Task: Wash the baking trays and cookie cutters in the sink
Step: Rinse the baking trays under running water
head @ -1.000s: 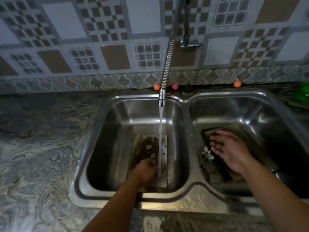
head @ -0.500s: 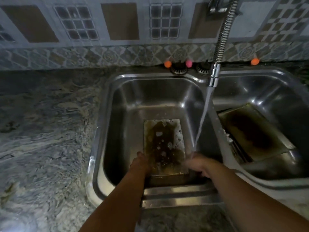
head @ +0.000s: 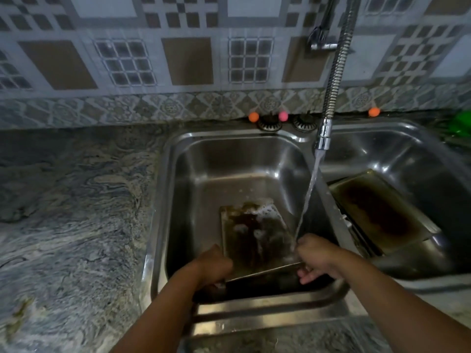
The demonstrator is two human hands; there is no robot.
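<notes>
Within the left basin of a double steel sink (head: pixel 163 225), a stained baking tray (head: pixel 257 238) is tilted, its near edge lifted toward the front wall and its far edge low on the basin floor, with soapy patches on its dark surface. Left hand (head: pixel 211 266): fingers curled over the tray's near left corner, grasping it. Right hand (head: pixel 316 258): grasping the near right corner, thumb above the rim and fingertips (head: pixel 305 276) showing beneath it. Water from the coiled spring faucet (head: pixel 336 80) falls in a slanted stream onto the right hand at the tray's edge. Bare steel lies open on the basin floor beyond the tray's far edge and along its left side; the tray's right side runs near the divider between basins. A second baking tray (head: pixel 377 212) leans in the right basin, apart from both hands. Marbled countertop (head: pixel 71 212) spreads to the left of the sink rim. Two strainers (head: pixel 270 123) and small orange and pink balls (head: pixel 283 116) sit along the back ledge below the tiled wall (head: pixel 178 59).
</notes>
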